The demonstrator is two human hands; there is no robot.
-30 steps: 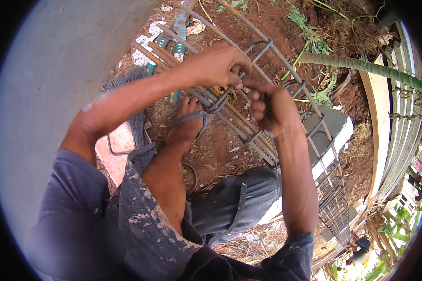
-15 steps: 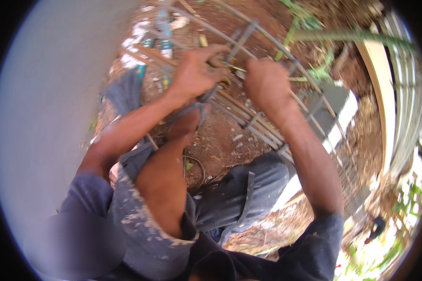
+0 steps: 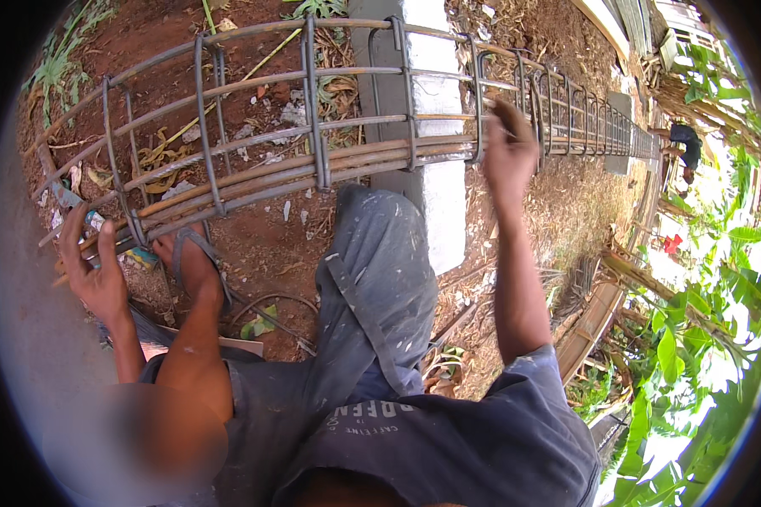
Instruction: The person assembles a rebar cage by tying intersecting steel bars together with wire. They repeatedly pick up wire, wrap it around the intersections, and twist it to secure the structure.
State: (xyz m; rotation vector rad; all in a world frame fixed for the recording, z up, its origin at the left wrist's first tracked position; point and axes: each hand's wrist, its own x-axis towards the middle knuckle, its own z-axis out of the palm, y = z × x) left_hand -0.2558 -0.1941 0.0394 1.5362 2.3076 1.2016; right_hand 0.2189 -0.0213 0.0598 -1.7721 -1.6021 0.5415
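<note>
A long rebar cage of bars and square stirrups stretches across in front of me, from the left to the far right. At its left end my left hand is raised beside the bar ends, fingers apart and holding nothing visible. My right hand is up at the cage's near side, next to a stirrup. Its fingers are bent together and slightly blurred; what they hold, if anything, cannot be made out. My bare foot in a sandal strap is below the cage's left part.
A grey and white concrete block lies under the cage beside my knee. A pale wall borders the left. Loose wire lies on the soil. At far right stand a bending person and leafy plants.
My hands were close together on the cage; now they are far apart, the left at its end, the right farther along. My view has turned rightward along the cage.
</note>
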